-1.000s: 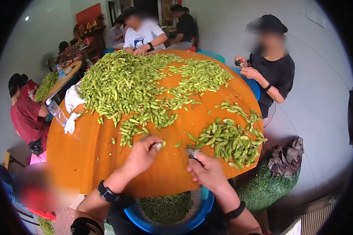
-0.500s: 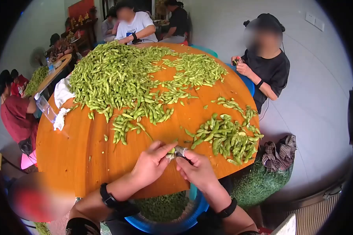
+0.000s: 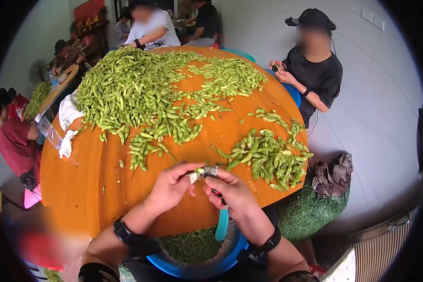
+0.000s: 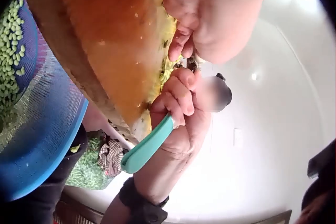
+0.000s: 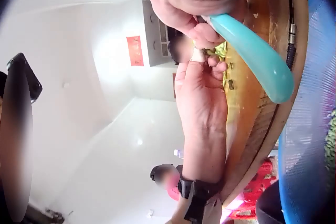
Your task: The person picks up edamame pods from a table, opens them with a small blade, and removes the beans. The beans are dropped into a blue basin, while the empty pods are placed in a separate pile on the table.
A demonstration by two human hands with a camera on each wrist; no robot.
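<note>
Close together above the table's near edge, my two hands meet at a green pod (image 3: 199, 171). My left hand (image 3: 170, 187) pinches the pod and something whitish between thumb and fingers. Curled round a tool with a teal handle (image 3: 222, 224), my right hand (image 3: 234, 192) has the tool's dark end against the pod. In the left wrist view the teal handle (image 4: 148, 148) sticks out below the right fist (image 4: 176, 103); the right wrist view shows the handle (image 5: 257, 58) beside the left hand (image 5: 202, 98). The tool's tip is mostly hidden by fingers.
A large heap of pods (image 3: 131, 89) covers the table's far left, with a smaller pile (image 3: 268, 160) at right. Below the near edge sits a blue basket (image 3: 197, 271) holding green beans. A bottle (image 3: 49, 132) lies at left; a person (image 3: 315, 70) sits at right.
Apart at first, my hands came together at the pod and the tool. The right hand's teal handle now hangs in clearer view. The head view has shifted, moving the table slightly left and up.
</note>
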